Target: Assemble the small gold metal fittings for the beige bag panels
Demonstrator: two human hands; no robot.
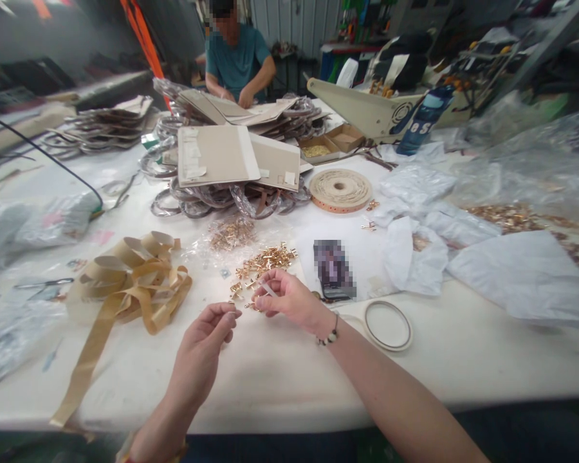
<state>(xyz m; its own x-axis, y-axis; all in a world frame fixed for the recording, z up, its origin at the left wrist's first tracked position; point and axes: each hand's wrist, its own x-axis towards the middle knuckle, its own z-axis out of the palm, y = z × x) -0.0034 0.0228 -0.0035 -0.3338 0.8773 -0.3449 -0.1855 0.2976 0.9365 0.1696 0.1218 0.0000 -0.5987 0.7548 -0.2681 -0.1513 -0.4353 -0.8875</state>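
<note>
My left hand (206,341) is closed in a pinch above the white table, its thumb and forefinger round something too small to name. My right hand (293,302) is also closed, and a short narrow white strip (269,289) shows between its fingers. Both hands are apart, fingertips facing each other. Just beyond them lies a loose heap of small gold-coloured metal fittings (270,258), with a few stray pieces nearest my right fingertips. Behind that heap, more such fittings (231,233) lie in a clear plastic bag.
Looped tan ribbon (130,283) lies left. Right of my hands are a phone (335,270) and a tape roll (387,326). Farther back are a coiled strap roll (340,188), stacked beige panels (215,154), white packets (521,273) and a bottle (424,122). A person (238,61) works opposite.
</note>
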